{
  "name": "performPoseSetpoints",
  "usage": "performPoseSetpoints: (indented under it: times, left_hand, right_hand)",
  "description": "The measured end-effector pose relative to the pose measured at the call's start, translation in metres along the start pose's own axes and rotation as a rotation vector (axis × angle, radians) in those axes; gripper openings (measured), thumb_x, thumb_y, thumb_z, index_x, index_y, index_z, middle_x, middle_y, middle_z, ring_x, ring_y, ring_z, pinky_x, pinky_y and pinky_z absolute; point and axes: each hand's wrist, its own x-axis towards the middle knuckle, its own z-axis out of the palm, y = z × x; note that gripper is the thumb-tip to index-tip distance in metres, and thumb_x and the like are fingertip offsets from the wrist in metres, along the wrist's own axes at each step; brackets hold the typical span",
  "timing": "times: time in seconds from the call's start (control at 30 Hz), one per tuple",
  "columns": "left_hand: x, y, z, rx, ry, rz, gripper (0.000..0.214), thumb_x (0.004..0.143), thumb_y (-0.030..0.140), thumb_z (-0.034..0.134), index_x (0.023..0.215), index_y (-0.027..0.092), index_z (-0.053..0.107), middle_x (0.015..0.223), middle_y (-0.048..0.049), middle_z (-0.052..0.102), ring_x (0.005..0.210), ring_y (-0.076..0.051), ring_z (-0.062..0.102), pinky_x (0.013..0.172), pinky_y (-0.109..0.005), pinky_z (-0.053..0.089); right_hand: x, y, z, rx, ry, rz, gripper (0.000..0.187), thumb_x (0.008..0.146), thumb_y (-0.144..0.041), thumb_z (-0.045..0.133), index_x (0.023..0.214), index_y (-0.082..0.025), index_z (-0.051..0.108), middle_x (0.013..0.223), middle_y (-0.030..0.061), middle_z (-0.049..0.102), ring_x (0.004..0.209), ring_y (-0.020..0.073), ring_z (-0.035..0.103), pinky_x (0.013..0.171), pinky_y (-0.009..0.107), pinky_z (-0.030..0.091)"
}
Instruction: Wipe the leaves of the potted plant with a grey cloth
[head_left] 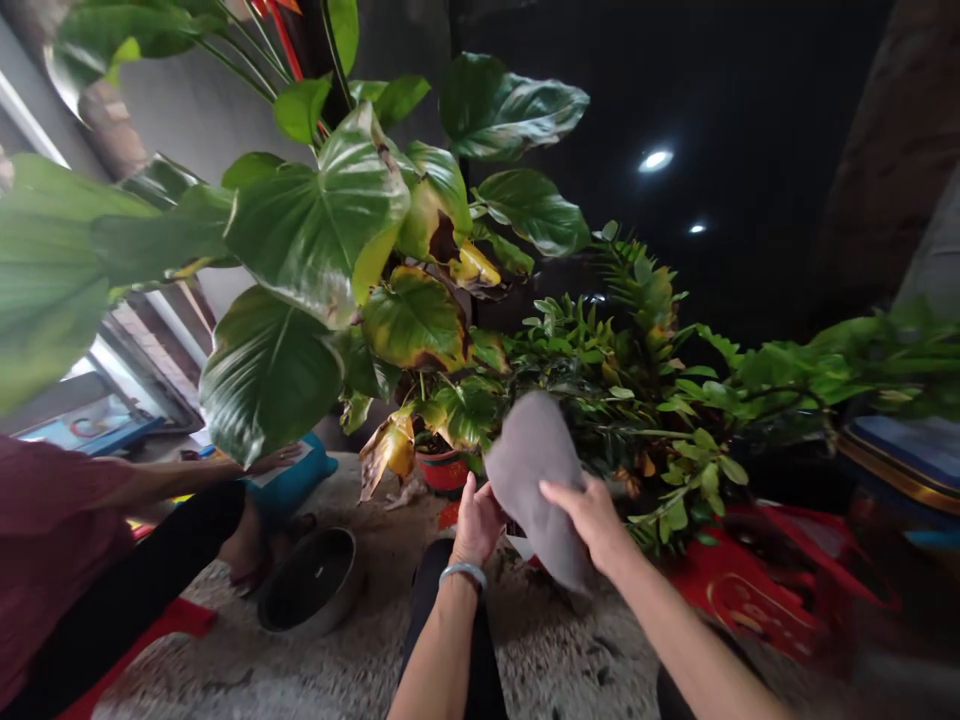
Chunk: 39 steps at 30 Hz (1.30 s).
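My right hand point(592, 515) grips a smooth grey cloth point(534, 480), its thumb lying over the front face. The cloth hangs in front of the lower plants, slightly blurred, and hides what is behind it. Beside its left edge is my left hand point(478, 525), with a pale bangle at the wrist. That hand's fingers point upward and apart, some tips passing close to or behind the cloth; whether they touch it I cannot tell. Just beyond stands a red pot point(442, 470) beneath broad leaves, several of them yellow and brown, such as the yellowing leaf point(416, 320).
At left sits another person point(67, 550), an arm reaching toward a blue container point(296, 480). A dark basin point(311, 580) rests on the rough floor. Feathery green plants point(697, 390) spread right, above a red plastic item point(765, 580). A dark glossy panel point(712, 130) stands behind.
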Motion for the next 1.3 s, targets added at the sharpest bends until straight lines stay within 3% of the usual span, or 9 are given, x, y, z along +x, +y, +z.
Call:
performPoseSetpoints:
  times: [0.2,0.4,0.53,0.67,0.8,0.93,1.03,1.2,1.3]
  left_hand:
    - [-0.003,0.002,-0.001,-0.006,-0.001,-0.032,0.050,0.080,0.062,0.055,0.078,0.016,0.072,0.088,-0.0122,0.076,0.090,-0.029,0.067,0.090,-0.043,0.047]
    - [-0.004,-0.004,0.007,-0.059,0.067,0.076,0.029,0.076,0.044,0.067,0.087,0.017,0.072,0.086,-0.0072,0.077,0.098,-0.028,0.067,0.094,-0.039,0.047]
    - [-0.003,-0.005,0.010,-0.062,0.094,0.056,0.031,0.078,0.046,0.063,0.086,0.017,0.073,0.083,-0.0071,0.077,0.103,-0.030,0.067,0.096,-0.039,0.047]
    - [-0.002,-0.001,0.004,-0.041,0.051,-0.008,0.041,0.080,0.055,0.058,0.079,0.017,0.072,0.081,-0.0100,0.076,0.099,-0.032,0.068,0.093,-0.043,0.048]
    - [-0.001,0.002,-0.001,-0.001,0.015,-0.019,0.050,0.079,0.063,0.055,0.077,0.016,0.071,0.076,-0.0111,0.074,0.091,-0.032,0.068,0.087,-0.045,0.049]
    - [-0.001,0.000,0.002,0.057,0.012,-0.024,0.049,0.081,0.060,0.054,0.081,0.014,0.071,0.082,-0.0121,0.073,0.079,-0.027,0.067,0.078,-0.041,0.048]
    - [-0.003,-0.003,0.006,0.076,-0.006,-0.042,0.046,0.080,0.059,0.057,0.084,0.015,0.072,0.083,-0.0118,0.073,0.077,-0.025,0.066,0.074,-0.037,0.048]
    - [-0.004,-0.002,0.007,0.072,-0.025,-0.026,0.048,0.080,0.059,0.055,0.093,0.016,0.073,0.087,-0.0104,0.074,0.081,-0.024,0.065,0.073,-0.034,0.047]
    - [-0.003,0.001,0.004,0.057,-0.010,-0.044,0.049,0.084,0.057,0.052,0.090,0.013,0.072,0.084,-0.0123,0.073,0.076,-0.023,0.064,0.068,-0.033,0.045]
  right_hand:
    - [-0.055,0.032,-0.029,-0.184,-0.173,0.143,0.023,0.052,-0.029,0.070,0.070,-0.017,0.076,0.070,0.0062,0.076,0.071,0.0283,0.068,0.065,0.034,0.053]
    - [-0.012,-0.027,-0.002,-0.152,-0.167,-0.190,0.029,0.061,-0.039,0.073,0.080,-0.017,0.076,0.080,0.0062,0.078,0.080,0.0289,0.069,0.072,0.035,0.052]
    - [0.004,-0.008,0.010,-0.161,-0.130,-0.090,0.027,0.057,-0.036,0.073,0.077,-0.018,0.075,0.078,0.0082,0.078,0.080,0.0314,0.070,0.072,0.038,0.053]
    - [-0.024,0.020,-0.018,-0.273,-0.189,0.050,0.024,0.056,-0.031,0.069,0.075,-0.017,0.076,0.075,0.0074,0.077,0.079,0.0310,0.070,0.070,0.038,0.053]
    - [-0.040,-0.017,-0.046,-0.230,-0.242,0.005,0.024,0.052,-0.030,0.075,0.072,-0.017,0.076,0.069,0.0055,0.075,0.067,0.0275,0.067,0.062,0.035,0.053]
    - [-0.012,-0.061,-0.040,0.037,-0.025,-0.178,0.031,0.053,-0.040,0.079,0.075,-0.018,0.076,0.073,0.0067,0.077,0.069,0.0274,0.068,0.066,0.036,0.054]
    - [0.002,-0.043,-0.025,0.082,0.004,-0.133,0.031,0.052,-0.040,0.078,0.072,-0.018,0.075,0.074,0.0078,0.077,0.072,0.0293,0.070,0.068,0.038,0.054]
    - [-0.026,0.027,-0.035,-0.300,-0.107,0.008,0.023,0.048,-0.024,0.071,0.069,-0.018,0.076,0.073,0.0076,0.077,0.076,0.0318,0.069,0.073,0.040,0.053]
    - [-0.038,0.014,-0.057,-0.287,-0.174,0.040,0.026,0.050,-0.027,0.071,0.073,-0.018,0.077,0.072,0.0064,0.077,0.072,0.0298,0.069,0.069,0.037,0.053]
